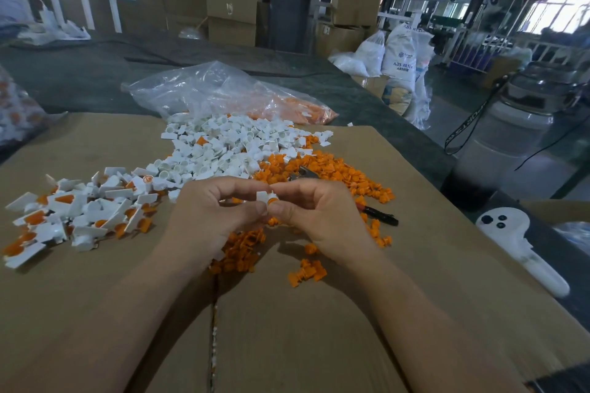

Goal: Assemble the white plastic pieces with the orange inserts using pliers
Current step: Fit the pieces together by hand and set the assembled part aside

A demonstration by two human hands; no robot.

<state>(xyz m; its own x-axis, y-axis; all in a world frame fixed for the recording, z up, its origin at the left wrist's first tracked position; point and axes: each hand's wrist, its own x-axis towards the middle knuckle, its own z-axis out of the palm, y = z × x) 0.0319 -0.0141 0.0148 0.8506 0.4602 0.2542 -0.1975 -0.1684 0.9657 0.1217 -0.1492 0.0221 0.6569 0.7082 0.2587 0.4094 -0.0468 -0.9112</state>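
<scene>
Both hands (207,217) (322,220) pinching one white piece (263,196), orange insert (273,201) possibly seated, cardboard sheet (319,329), warehouse boxes (231,3) behind

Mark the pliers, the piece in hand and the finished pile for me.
pliers (383,217): head view, on the black handle end.
held piece (263,196): head view, on its white body.
finished pile (105,195): head view, on a white piece near its middle.

white sack (403,56): "abs resin"; strap (468,124): "sports".
</scene>
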